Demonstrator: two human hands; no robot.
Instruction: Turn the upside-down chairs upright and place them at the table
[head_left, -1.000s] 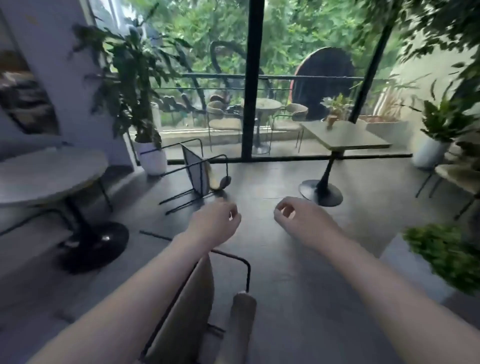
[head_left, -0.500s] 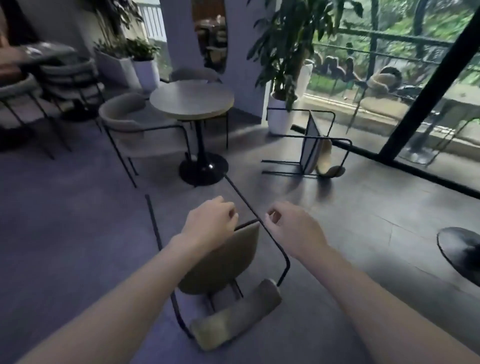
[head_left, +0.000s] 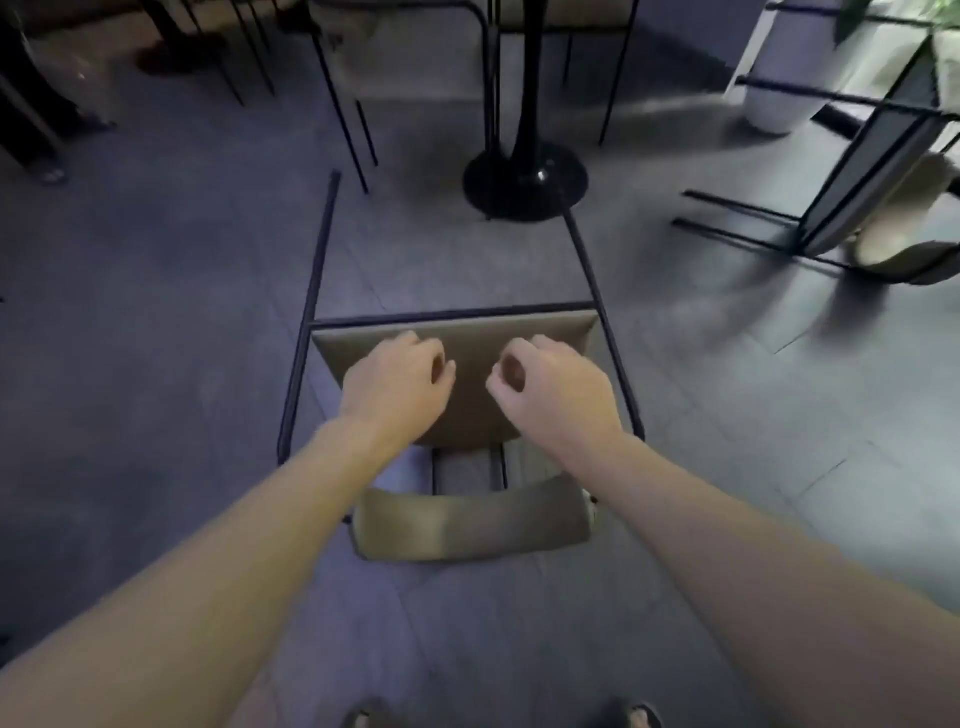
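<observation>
Upturned chair (head_left: 467, 395) lies on floor (head_left: 156, 322) directly below camera, beige seat underside facing up, black metal legs pointing away toward bench pedestal base (head_left: 524, 182). Beige backrest (head_left: 472, 525) on floor nearest person. Left hand (head_left: 397, 384) and right hand (head_left: 553, 392) hover side by side over seat, fingers loosely curled, grasping nothing; contact with seat unclear. Second overturned chair (head_left: 862, 197) lies at right, near white planter (head_left: 779, 98).
</observation>
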